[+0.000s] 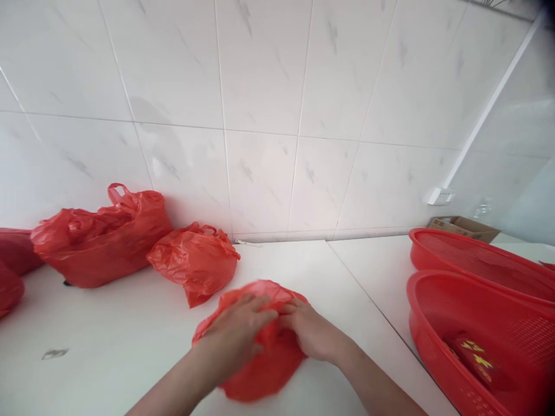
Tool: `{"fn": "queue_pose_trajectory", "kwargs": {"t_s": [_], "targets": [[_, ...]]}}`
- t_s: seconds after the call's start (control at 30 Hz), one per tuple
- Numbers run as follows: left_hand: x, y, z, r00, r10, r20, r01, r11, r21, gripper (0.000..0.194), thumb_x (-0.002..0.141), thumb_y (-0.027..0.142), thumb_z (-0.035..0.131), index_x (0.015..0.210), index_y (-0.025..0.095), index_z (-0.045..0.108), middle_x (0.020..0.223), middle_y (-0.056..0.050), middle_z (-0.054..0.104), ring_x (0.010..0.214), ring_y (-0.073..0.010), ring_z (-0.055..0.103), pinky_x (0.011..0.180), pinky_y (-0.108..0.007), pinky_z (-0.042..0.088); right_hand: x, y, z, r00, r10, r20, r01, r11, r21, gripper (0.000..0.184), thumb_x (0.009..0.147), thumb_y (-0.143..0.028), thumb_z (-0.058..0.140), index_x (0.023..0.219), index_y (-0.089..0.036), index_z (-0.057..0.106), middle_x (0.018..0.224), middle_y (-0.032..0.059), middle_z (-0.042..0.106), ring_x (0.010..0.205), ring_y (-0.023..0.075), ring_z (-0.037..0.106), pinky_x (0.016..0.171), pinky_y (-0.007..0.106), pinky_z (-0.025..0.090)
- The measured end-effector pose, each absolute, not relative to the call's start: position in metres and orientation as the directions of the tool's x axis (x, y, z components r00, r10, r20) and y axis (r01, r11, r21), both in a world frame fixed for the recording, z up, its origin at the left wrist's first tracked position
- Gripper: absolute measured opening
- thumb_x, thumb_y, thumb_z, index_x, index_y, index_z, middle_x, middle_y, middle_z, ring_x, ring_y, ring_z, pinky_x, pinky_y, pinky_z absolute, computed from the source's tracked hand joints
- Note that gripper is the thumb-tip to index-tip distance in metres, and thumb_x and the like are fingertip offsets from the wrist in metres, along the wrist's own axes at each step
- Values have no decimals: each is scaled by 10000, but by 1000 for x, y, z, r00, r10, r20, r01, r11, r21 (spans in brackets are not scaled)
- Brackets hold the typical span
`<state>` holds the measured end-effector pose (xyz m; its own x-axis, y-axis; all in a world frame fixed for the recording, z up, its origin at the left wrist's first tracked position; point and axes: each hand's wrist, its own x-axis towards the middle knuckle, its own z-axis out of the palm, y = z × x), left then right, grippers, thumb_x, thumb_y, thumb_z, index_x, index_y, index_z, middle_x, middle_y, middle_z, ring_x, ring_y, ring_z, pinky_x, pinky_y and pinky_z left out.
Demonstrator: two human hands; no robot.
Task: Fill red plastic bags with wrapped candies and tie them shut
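Observation:
A red plastic bag (260, 370) lies crumpled on the white counter (121, 346) right in front of me. My left hand (236, 335) rests on top of it with fingers curled over the plastic. My right hand (310, 332) pinches the bag's top edge beside the left fingertips. Both hands meet at the middle of the bag, and whatever the bag contains is hidden.
Two fuller red bags (104, 237) (195, 260) sit against the tiled wall (260, 115), with more red bags (11, 271) at the far left. Two red mesh baskets (477, 260) (433, 346) stand at the right, the nearer one holding a red packet (477, 358). A cardboard box (463, 226) is behind them.

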<state>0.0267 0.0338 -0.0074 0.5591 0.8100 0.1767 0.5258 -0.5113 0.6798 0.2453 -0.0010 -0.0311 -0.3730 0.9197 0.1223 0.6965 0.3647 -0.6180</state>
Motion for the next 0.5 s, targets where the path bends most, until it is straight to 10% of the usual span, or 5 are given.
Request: {"fn": "queue_pose_trajectory", "kwargs": {"t_s": [0.33, 0.5], "targets": [[-14, 58, -35, 374, 921, 109, 632, -339, 697, 539, 537, 214, 711, 1066, 315, 702, 1087, -80, 706, 939, -351, 642, 690, -351, 455, 270, 2, -35, -396, 915, 76, 773, 378, -510, 588, 579, 105, 402, 937, -269, 679, 1165, -16, 606, 1141, 197, 490, 880, 308, 440], [-2, 42, -23, 391, 896, 210, 611, -423, 669, 341, 667, 213, 620, 982, 303, 716, 923, -73, 707, 802, -302, 643, 703, -354, 426, 247, -12, -8, -222, 947, 233, 841, 307, -445, 340, 760, -31, 444, 927, -252, 640, 1026, 10, 644, 993, 192, 546, 850, 330, 428]]}}
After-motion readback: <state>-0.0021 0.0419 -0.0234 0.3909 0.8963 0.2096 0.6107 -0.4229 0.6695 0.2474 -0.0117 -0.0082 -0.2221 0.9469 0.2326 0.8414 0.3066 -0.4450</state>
